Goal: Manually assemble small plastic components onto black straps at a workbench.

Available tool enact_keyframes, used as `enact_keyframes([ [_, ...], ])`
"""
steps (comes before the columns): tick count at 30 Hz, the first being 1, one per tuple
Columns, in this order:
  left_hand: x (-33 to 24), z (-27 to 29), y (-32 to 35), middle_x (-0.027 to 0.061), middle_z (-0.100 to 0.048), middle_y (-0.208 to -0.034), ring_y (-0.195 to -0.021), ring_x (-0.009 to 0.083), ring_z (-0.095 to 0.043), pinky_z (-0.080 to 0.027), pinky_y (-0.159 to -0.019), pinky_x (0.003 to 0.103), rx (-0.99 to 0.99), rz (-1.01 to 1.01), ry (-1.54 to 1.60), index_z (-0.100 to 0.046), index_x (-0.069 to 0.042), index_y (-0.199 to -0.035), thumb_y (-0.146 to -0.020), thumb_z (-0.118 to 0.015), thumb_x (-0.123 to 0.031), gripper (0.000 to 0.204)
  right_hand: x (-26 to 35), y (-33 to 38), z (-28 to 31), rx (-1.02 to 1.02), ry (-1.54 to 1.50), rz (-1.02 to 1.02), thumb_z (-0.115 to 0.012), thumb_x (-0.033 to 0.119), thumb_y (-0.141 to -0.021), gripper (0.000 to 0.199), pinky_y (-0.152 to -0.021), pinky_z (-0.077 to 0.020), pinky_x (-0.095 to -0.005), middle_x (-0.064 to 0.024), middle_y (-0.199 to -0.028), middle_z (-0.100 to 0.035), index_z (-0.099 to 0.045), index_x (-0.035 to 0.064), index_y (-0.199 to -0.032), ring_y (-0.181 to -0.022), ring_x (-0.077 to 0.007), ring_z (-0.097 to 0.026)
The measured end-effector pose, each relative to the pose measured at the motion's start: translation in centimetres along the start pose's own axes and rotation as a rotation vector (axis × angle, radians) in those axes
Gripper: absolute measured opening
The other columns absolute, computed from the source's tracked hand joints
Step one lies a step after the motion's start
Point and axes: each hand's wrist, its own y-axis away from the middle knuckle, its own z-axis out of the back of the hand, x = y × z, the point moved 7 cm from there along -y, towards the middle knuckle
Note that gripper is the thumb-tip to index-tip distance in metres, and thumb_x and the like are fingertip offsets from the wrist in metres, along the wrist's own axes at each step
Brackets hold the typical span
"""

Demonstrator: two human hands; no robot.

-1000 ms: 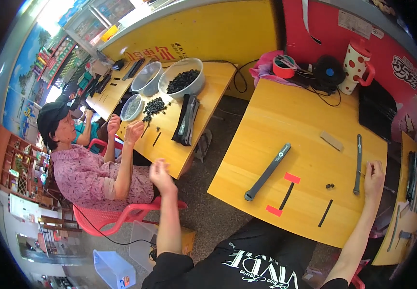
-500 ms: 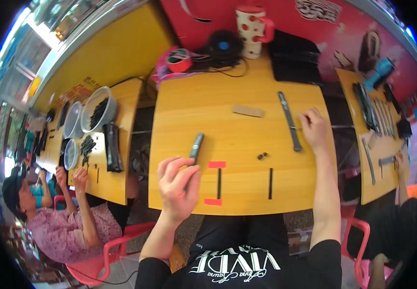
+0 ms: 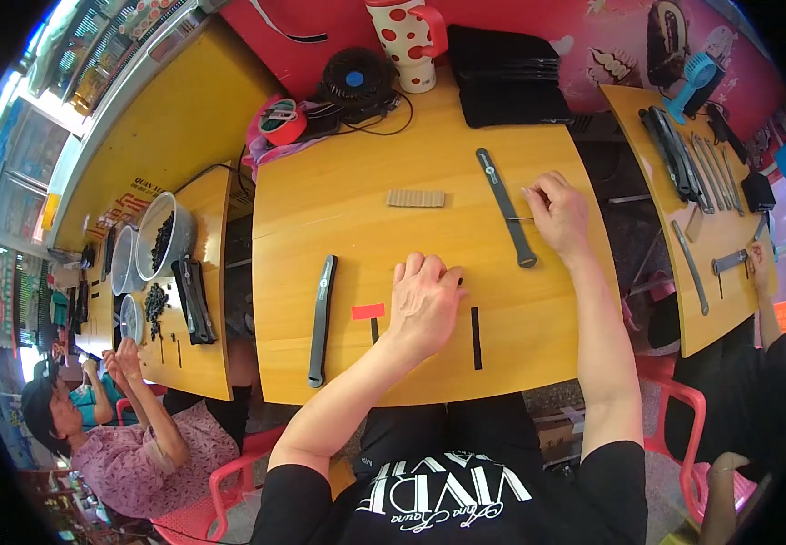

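Observation:
My left hand (image 3: 425, 304) lies palm down on the yellow table (image 3: 338, 227), fingers bent, just right of a red tape mark (image 3: 368, 311); whatever is under it is hidden. A dark strap (image 3: 322, 318) lies free to its left. My right hand (image 3: 558, 213) pinches a thin metal pin (image 3: 522, 218) against a second dark strap (image 3: 507, 218) that runs slantwise on the table. A black line mark (image 3: 476, 338) sits between my forearms.
A small ribbed card piece (image 3: 416, 198) lies mid-table. At the back stand a dotted mug (image 3: 407, 41), a black fan (image 3: 352, 77), a red tape roll (image 3: 281, 123) and stacked black straps (image 3: 511, 77). Bowls of black parts (image 3: 161, 238) and a seated person (image 3: 129, 445) are left. Another person's hand (image 3: 756, 259) works right.
My left hand let go of the left strap and moved right onto the table's middle. My right hand shifted to the other strap and now pinches the pin. The view turned toward my table.

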Motion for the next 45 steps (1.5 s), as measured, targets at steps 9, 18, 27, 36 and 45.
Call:
enact_keyframes([
  [9,0.3,0.6,1.4,0.0067,-0.057,-0.082,-0.084,0.0278,-0.053,-0.041,-0.074,0.039,-0.077,-0.009,0.072,-0.068,-0.007,-0.089,-0.073,-0.074,-0.011,0.018,-0.5,-0.1,-0.2,0.040,0.003,-0.041,-0.066,0.012,-0.083,0.015,-0.056,-0.0419,-0.0381,-0.0117,-0.075,-0.057,-0.057,0.0024,-0.077,-0.064,-0.0301,-0.057],
  [18,3.6,9.8,7.7,0.0100,-0.063,-0.093,-0.088,0.0285,-0.058,-0.046,-0.077,0.037,-0.261,0.116,0.062,-0.068,-0.004,-0.096,-0.067,-0.078,-0.003,0.030,-0.7,0.2,-0.4,0.043,0.008,-0.072,-0.067,0.012,-0.083,0.015,-0.054,-0.0408,-0.0373,-0.0115,-0.074,-0.056,-0.057,0.0020,-0.076,-0.062,-0.0292,-0.056],
  [27,45.5,23.3,42.0,0.0012,-0.068,-0.096,-0.077,0.0155,-0.063,-0.048,-0.062,0.025,-1.326,1.265,0.982,-0.059,-0.010,-0.116,-0.093,-0.059,-0.020,0.025,0.3,-0.3,-1.0,0.037,-0.032,-0.044,-0.067,0.011,-0.083,0.015,-0.054,-0.0408,-0.0370,-0.0114,-0.074,-0.056,-0.057,0.0020,-0.076,-0.062,-0.0289,-0.056],
  [36,51.8,17.8,46.5,0.0030,-0.064,-0.101,-0.085,0.0232,-0.062,-0.051,-0.062,0.028,-1.528,1.538,1.077,-0.054,-0.007,-0.116,-0.096,-0.050,-0.021,0.025,-0.5,0.1,-0.3,0.041,0.025,-0.058,-0.067,0.011,-0.083,0.015,-0.053,-0.0404,-0.0364,-0.0108,-0.073,-0.056,-0.058,0.0020,-0.077,-0.061,-0.0275,-0.056],
  [45,53.4,20.5,48.3,0.0098,-0.059,-0.108,-0.094,0.0279,-0.064,-0.057,-0.070,0.033,-1.615,1.364,1.139,-0.040,-0.007,-0.129,-0.097,-0.049,-0.022,0.036,-0.1,-0.1,-0.5,0.038,0.010,-0.042,-0.067,0.010,-0.083,0.015,-0.053,-0.0403,-0.0355,-0.0108,-0.073,-0.055,-0.056,0.0016,-0.076,-0.059,-0.0271,-0.055],
])
